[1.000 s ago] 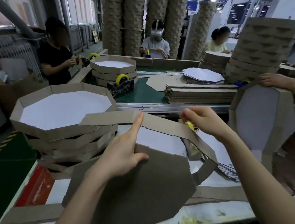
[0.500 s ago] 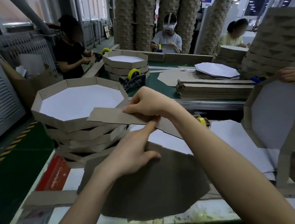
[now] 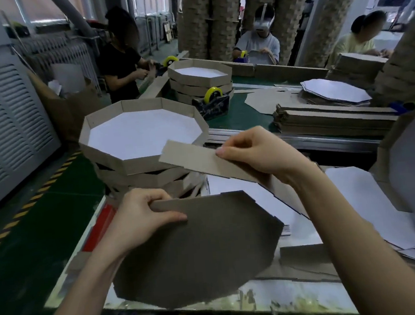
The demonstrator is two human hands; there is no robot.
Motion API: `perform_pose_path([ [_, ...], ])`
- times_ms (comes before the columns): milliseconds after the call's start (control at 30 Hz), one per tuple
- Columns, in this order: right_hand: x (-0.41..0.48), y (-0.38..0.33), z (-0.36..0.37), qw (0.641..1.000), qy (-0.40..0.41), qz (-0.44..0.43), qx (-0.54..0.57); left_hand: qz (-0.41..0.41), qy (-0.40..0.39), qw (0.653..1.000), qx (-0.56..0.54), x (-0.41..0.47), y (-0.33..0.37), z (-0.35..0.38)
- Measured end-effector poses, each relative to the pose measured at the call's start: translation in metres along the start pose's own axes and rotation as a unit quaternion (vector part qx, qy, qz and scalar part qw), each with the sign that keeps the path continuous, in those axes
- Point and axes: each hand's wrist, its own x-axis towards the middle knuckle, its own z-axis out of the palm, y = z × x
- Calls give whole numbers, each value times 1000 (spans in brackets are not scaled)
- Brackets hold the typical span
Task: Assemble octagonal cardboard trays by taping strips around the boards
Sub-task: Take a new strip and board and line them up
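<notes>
1. The left hand (image 3: 141, 219) is closed on the upper left edge of the octagonal cardboard board (image 3: 197, 253): the thumb lies flat across the brown face and the other fingers curl over the edge behind it.
2. The board is tilted up toward the camera, brown side facing, with its lower edge at the near rim of the worktable (image 3: 301, 297).
3. The right hand (image 3: 258, 152) pinches the cardboard strip (image 3: 201, 161), thumb on the near face and fingers wrapped behind, all drawn together on it.
4. The strip runs from a free end at upper left, down and right past the right wrist, along the far side of the board. Whether it touches the board's edge there cannot be told.
5. Just behind the left hand stands a stack of finished octagonal trays (image 3: 145, 147); the top 1 shows a white floor and brown walls.
6. On the green belt beyond sit a tape dispenser (image 3: 214, 101) with a yellow roll, a pile of flat strips (image 3: 333, 121), and a second stack of trays (image 3: 201, 78).
7. White-faced boards (image 3: 371, 205) lie on the table at right.
</notes>
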Motion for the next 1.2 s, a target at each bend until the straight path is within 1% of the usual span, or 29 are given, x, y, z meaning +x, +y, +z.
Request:
perform_pose_path([
  [67,-4,6,6,999,-34,14,-28,-13,27,999,-25,-2,0,6],
  [133,-5,8,9,998,-53,15,-40,-5,43,998,-40,-3,1,13],
  [267,-6,7,6,998,-58,13,-36,-23,23,994,-102,-2,0,18],
  [367,-10,11,9,995,-79,32,-43,5,17,994,-104,-6,-1,22],
  [467,-15,16,14,993,-89,55,-55,11,11,991,-134,-7,-1,23],
  [633,-22,17,14,993,-86,61,-46,29,10,991,-133,-6,-2,23],
  [833,-30,23,14,995,-82,55,1,44,13,989,-137,-10,-5,24],
  [1000,-33,26,10,994,-94,50,18,54,-8,990,-133,-14,-2,23],
  [1200,-35,26,11,994,-101,38,34,59,-4,990,-128,-16,-2,24],
])
